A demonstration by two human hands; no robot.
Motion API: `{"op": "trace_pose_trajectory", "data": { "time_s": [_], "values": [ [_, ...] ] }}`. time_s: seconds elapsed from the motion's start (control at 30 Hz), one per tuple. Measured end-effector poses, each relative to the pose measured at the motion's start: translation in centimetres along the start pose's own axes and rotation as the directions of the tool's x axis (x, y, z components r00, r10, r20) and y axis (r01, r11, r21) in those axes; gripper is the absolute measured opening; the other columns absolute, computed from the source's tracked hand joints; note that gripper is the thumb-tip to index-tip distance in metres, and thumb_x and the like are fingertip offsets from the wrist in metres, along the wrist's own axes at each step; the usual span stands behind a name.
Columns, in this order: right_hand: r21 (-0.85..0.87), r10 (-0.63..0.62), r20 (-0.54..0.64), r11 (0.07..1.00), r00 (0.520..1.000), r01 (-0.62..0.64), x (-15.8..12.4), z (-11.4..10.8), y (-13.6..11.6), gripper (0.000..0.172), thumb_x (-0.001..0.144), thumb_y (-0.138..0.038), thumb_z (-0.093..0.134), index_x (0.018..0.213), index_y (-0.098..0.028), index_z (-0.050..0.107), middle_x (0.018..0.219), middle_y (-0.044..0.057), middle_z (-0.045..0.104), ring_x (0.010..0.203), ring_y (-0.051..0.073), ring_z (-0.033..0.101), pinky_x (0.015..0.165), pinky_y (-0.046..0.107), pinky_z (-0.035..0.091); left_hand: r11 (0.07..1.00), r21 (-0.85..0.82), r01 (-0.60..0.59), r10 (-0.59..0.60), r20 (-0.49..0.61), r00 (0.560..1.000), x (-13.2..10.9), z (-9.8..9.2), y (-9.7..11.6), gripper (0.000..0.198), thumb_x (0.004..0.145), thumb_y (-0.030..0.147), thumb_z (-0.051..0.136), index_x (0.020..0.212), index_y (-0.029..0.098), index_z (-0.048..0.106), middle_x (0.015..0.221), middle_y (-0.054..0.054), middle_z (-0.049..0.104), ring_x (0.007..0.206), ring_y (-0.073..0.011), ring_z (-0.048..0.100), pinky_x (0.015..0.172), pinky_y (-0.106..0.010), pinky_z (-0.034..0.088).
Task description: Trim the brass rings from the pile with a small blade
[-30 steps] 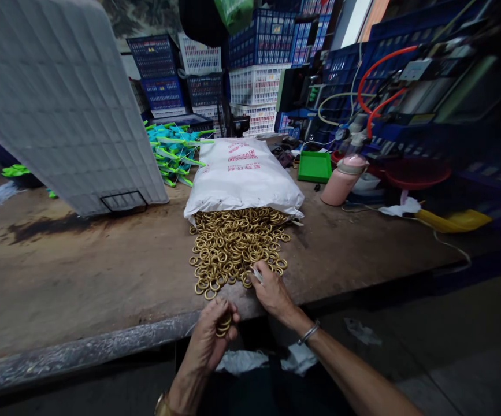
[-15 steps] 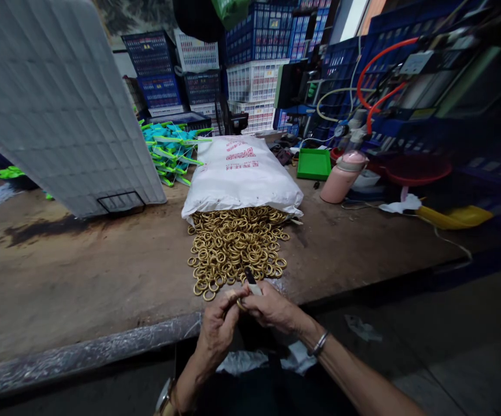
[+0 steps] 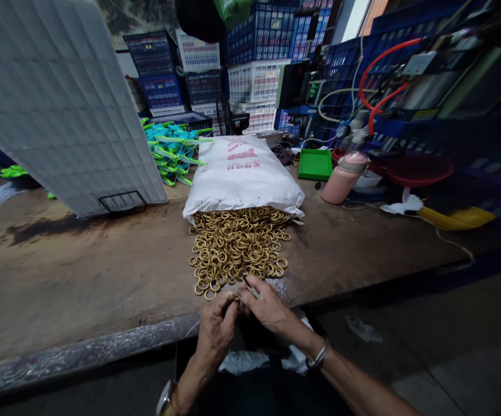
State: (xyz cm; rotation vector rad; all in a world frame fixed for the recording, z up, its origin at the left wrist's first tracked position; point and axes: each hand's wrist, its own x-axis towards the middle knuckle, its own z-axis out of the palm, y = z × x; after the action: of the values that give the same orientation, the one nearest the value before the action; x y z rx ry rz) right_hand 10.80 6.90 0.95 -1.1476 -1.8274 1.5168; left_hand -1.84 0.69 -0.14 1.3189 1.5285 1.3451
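My left hand (image 3: 216, 326) is closed in a pinch at the table's front edge, on a small ring that is mostly hidden by the fingers. Beside it my right hand (image 3: 268, 306) is wrapped round a small knife-like tool (image 3: 249, 285) with a dark tip and a pale handle; its fingertips meet those of the left. Just beyond both hands lies a heap of gold-coloured rings (image 3: 237, 245), spilling from the mouth of a white sack (image 3: 244, 179) with red print.
A white padded panel (image 3: 68, 110) stands at the left. Behind it are green and blue plastic parts (image 3: 172, 150). To the right are a green tray (image 3: 315, 164), a pink bottle (image 3: 343, 179) and a red dish (image 3: 421, 171). Stacked crates (image 3: 256, 81) rise behind.
My right hand has turned, and the tool in it now tilts more to the left and shows less of its handle. The ring between my fingers is less visible.
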Motion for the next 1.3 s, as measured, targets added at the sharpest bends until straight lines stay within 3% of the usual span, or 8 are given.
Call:
{"op": "trace_pose_trajectory", "data": {
  "time_s": [0.17,0.33,0.5,0.63,1.0,1.13,1.2,1.3],
  "values": [
    [-0.071,-0.02,-0.025,0.997,0.999,0.018,0.2,0.6,0.6,0.02,0.078,-0.034,0.044,0.069,-0.017,0.046,0.06,-0.005,0.045,0.056,0.008,0.041,0.051,0.018,0.032,0.983,-0.16,0.093,-0.078,0.099,0.992,-0.2,0.2,-0.1,0.016,0.077,0.023,0.051,0.069,0.016,0.063,0.064,-0.001,0.057,0.063,-0.0141,0.051,0.063,-0.023,0.04],
    [-0.13,-0.054,-0.095,0.991,0.994,0.041,0.5,0.8,0.5,0.021,0.077,-0.032,0.045,0.062,-0.017,0.044,0.058,-0.005,0.042,0.056,0.008,0.037,0.053,0.019,0.031,0.948,-0.263,0.178,-0.148,0.131,0.98,-0.2,0.2,0.3,0.019,0.075,0.032,0.055,0.067,0.015,0.058,0.061,0.002,0.05,0.058,-0.0106,0.045,0.057,-0.021,0.037],
    [-0.179,-0.063,-0.112,0.983,0.992,0.043,0.6,0.9,0.3,0.025,0.079,-0.034,0.042,0.061,-0.017,0.043,0.056,-0.005,0.042,0.055,0.008,0.037,0.052,0.02,0.031,0.877,-0.31,0.367,-0.332,0.161,0.929,-0.2,0.4,0.4,0.033,0.072,0.046,0.055,0.059,0.016,0.051,0.046,0.007,0.04,0.04,-0.0053,0.03,0.04,-0.018,0.023],
    [-0.124,-0.066,-0.103,0.991,0.992,0.053,0.4,0.7,-0.1,0.026,0.08,-0.035,0.04,0.061,-0.018,0.043,0.055,-0.005,0.043,0.053,0.008,0.038,0.051,0.02,0.031,0.818,-0.369,0.441,-0.382,0.225,0.896,-0.4,0.3,0.4,0.034,0.074,0.048,0.053,0.061,0.016,0.048,0.045,0.007,0.04,0.035,-0.0035,0.026,0.036,-0.018,0.017],
    [0.027,-0.079,-0.035,0.996,0.996,0.08,0.2,0.4,-0.8,0.03,0.083,-0.037,0.035,0.061,-0.018,0.042,0.052,-0.005,0.043,0.049,0.008,0.039,0.05,0.02,0.033,0.759,-0.491,0.428,-0.36,0.231,0.904,-0.8,0.4,0.3,0.03,0.075,0.044,0.054,0.067,0.016,0.047,0.051,0.006,0.045,0.036,-0.002,0.028,0.035,-0.016,0.016],
    [-0.176,-0.139,-0.105,0.977,0.985,0.119,-0.2,0.3,-0.4,0.02,0.082,-0.028,0.036,0.067,-0.018,0.045,0.058,-0.003,0.047,0.054,0.01,0.044,0.053,0.02,0.033,0.761,-0.489,0.427,-0.372,0.211,0.904,-0.9,0.3,0.4,0.03,0.075,0.046,0.053,0.069,0.018,0.044,0.054,0.006,0.048,0.037,-0.0023,0.03,0.035,-0.015,0.018],
    [-0.305,-0.221,-0.036,0.931,0.975,0.2,-0.6,0.4,-0.1,0.01,0.078,-0.018,0.039,0.073,-0.018,0.047,0.062,-0.002,0.051,0.058,0.011,0.047,0.055,0.021,0.033,0.77,-0.487,0.412,-0.365,0.194,0.911,-1.0,0.2,0.5,0.031,0.075,0.047,0.053,0.069,0.018,0.043,0.053,0.006,0.047,0.037,-0.0025,0.03,0.036,-0.015,0.019],
    [-0.426,-0.276,0.086,0.858,0.957,0.286,-1.2,0.6,0.2,0.021,0.066,-0.006,0.037,0.079,-0.019,0.047,0.064,-0.001,0.054,0.059,0.012,0.049,0.055,0.021,0.032,0.796,-0.473,0.377,-0.34,0.166,0.926,-1.0,0.2,0.6,0.033,0.072,0.049,0.055,0.07,0.019,0.042,0.05,0.008,0.043,0.036,-0.0027,0.028,0.036,-0.015,0.018]
  ]
}}
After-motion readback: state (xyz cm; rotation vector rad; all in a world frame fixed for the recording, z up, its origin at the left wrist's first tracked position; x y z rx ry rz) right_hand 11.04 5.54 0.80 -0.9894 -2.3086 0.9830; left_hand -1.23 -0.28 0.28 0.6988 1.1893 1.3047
